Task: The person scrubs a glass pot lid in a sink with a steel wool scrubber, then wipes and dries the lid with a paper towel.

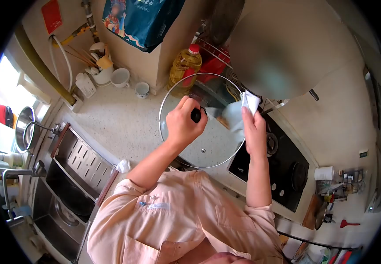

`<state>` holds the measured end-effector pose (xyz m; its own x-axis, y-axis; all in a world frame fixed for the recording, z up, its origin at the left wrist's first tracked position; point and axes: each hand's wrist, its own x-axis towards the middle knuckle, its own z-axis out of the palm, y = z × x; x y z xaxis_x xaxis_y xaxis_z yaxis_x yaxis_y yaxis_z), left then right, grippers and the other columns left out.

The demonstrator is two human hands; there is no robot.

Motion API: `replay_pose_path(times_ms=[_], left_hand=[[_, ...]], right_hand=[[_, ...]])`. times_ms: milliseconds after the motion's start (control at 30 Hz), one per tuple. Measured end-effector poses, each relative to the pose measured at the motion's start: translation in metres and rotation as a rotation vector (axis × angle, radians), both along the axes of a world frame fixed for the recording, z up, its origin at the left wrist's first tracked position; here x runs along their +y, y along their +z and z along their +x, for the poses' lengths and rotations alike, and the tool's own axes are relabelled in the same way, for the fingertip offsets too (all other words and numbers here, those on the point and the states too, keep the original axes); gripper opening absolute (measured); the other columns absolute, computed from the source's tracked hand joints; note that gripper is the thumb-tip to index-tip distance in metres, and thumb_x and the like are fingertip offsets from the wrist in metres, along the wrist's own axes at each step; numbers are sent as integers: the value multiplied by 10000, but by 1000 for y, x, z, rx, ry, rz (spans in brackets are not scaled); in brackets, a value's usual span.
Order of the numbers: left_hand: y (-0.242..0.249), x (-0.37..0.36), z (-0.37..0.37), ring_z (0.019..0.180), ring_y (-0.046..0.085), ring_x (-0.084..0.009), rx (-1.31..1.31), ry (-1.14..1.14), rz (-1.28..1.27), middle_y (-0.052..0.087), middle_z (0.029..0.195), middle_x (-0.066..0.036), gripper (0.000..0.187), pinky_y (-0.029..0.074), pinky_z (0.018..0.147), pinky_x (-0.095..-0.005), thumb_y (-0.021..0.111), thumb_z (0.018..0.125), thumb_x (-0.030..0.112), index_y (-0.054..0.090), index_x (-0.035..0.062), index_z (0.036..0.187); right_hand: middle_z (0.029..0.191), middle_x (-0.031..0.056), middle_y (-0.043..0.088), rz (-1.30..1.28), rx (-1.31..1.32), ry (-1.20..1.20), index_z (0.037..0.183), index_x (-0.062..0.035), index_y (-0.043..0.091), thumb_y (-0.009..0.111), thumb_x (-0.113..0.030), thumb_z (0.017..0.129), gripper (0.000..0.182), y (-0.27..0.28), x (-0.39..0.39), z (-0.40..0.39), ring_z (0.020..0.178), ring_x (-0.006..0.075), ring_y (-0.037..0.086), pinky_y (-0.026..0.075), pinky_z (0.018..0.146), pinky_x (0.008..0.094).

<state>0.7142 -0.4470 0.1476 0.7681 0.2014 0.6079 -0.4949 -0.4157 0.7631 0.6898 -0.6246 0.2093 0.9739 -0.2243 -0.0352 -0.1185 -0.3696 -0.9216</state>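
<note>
A large round glass lid (177,132) with a metal rim is held up over the counter. My left hand (185,119) is wrapped round its black knob (195,115). At the lid's right edge my right hand (255,132) pinches a folded white cloth (251,102) against the rim. Through the glass, things behind it show only faintly. Behind the lid stands a bottle of yellow oil (185,66) with a red cap.
A black gas stove (283,176) lies to the right. On the left are a metal sink (63,224) and a drain tray (83,160). Cups (120,77) and a utensil holder (103,75) stand at the back left. A teal bag (144,22) is above.
</note>
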Motion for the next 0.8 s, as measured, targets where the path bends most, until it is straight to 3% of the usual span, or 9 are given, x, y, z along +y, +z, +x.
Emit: replay_pose_path(times_ms=[33,100,200,400,500,600,800], left_hand=[[-4,0,2,576,546,-290,-14,-5,-47,536,713,-72,146,439,497,-343,626,650,89,493,74,709],[-10,-3,5,585,547,-289,10,11,-110,538,712,-74,148,439,507,-337,627,648,85,494,70,710],[-18,-7,6,576,545,-286,-3,24,-150,536,708,-70,152,437,500,-335,632,644,84,493,72,706],[-12,-11,1,506,528,-243,-120,119,46,498,672,-45,159,412,437,-317,647,630,91,497,101,681],[-10,-13,-2,482,517,-208,-189,143,164,476,651,-35,166,398,418,-298,654,616,80,500,111,670],[-11,-15,-5,491,522,-204,-203,139,218,489,648,-29,174,400,427,-289,657,601,54,508,111,670],[-11,-17,-7,490,519,-200,-201,132,267,481,648,-26,170,397,423,-289,655,607,68,505,114,671]], right_hand=[[1033,72,573,244,-20,14,1097,15,532,565,-170,858,303,-6,3,-4,877,119,538,430,773,282],[1041,67,570,507,-25,102,1142,14,489,606,-128,816,375,0,16,-20,901,130,548,433,792,272],[1060,68,563,614,65,179,1177,3,458,635,-72,772,449,0,20,-28,930,136,548,430,824,274],[1076,57,535,419,1,87,1228,-23,392,661,-2,719,576,-22,15,-28,951,131,532,413,852,281],[1160,63,485,422,-48,29,1286,-43,314,648,11,721,658,-29,16,-29,1068,160,473,352,944,315],[1204,69,447,411,-99,12,1318,-71,258,647,18,714,724,-38,15,-29,1101,166,446,342,953,318],[1210,76,416,346,-65,-29,1312,-73,258,673,-11,695,746,-52,7,-27,1100,178,428,346,939,318]])
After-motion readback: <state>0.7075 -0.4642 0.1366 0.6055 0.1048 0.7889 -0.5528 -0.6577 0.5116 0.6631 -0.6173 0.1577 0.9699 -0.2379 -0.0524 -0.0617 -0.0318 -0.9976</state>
